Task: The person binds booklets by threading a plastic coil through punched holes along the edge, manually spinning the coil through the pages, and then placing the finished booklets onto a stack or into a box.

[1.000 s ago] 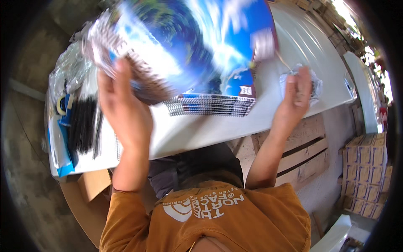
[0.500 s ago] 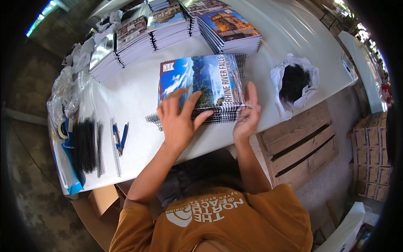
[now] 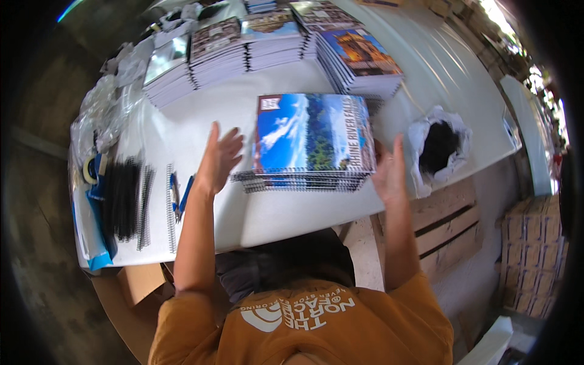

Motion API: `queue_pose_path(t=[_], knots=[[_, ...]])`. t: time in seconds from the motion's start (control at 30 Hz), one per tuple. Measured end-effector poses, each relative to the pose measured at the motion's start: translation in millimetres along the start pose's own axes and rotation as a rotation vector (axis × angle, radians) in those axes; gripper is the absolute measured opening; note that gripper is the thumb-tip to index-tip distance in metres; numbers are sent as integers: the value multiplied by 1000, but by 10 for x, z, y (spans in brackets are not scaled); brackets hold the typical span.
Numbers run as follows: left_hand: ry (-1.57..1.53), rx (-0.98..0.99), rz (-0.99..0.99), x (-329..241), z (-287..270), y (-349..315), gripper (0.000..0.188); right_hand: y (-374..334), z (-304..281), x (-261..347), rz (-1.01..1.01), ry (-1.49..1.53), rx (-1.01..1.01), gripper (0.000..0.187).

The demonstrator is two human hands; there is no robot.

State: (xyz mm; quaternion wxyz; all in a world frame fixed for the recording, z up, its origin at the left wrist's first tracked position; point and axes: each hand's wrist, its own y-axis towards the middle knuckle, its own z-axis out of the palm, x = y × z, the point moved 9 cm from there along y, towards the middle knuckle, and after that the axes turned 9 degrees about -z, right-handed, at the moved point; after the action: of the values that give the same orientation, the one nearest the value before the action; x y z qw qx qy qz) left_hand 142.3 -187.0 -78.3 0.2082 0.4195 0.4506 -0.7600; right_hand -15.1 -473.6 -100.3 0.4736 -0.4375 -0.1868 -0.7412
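A stack of spiral-bound notebooks [image 3: 307, 137] lies in front of me on the white-covered table. Its top cover pictures blue sky, trees and a waterfall, and black coil bindings show along the near edge. Off the stack's left side, my left hand [image 3: 222, 158] is raised with fingers stretched out, holding nothing. My right hand [image 3: 389, 173] stands upright at the stack's right side, its fingers extended; whether it touches the notebooks I cannot tell. Some of its fingers are hidden or blurred.
More notebook stacks [image 3: 277, 48] line the far side. At right is a white bag of black coils [image 3: 441, 149]. Loose black coils [image 3: 121, 201], blue-handled pliers [image 3: 180, 198] and tape [image 3: 91, 169] lie at left. A wooden pallet [image 3: 447, 225] and stacked boxes [image 3: 529, 255] stand beyond the table's right edge.
My left hand has left the stack's top and moved out to its left. My right hand stays near the right side. The whole view has shifted, and the stack looks more evenly squared.
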Motion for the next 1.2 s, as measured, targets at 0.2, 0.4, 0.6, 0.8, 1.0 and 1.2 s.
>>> queue_pose_path(t=[0.2, 0.4, 0.6, 0.8, 1.0, 1.2], knots=[[199, 406, -139, -13, 726, 69, 89, 129, 412, 3, 157, 26, 115, 64], [266, 280, -15, -66, 262, 20, 74, 60, 810, -189, 116, 75, 162, 40], [161, 283, -141, -190, -428, -91, 69, 152, 1410, -692, 314, 112, 207, 38], [361, 77, -78, -412, -1194, 123, 86, 381, 1482, -745, 249, -13, 342, 60], [795, -1014, 385, -1196, -2788, 716, 113, 1630, 1315, -23, -338, -689, 119, 47], [841, -984, 360, -1444, -2556, 989, 110, 2427, 2240, -1060, 466, -589, 839, 50]])
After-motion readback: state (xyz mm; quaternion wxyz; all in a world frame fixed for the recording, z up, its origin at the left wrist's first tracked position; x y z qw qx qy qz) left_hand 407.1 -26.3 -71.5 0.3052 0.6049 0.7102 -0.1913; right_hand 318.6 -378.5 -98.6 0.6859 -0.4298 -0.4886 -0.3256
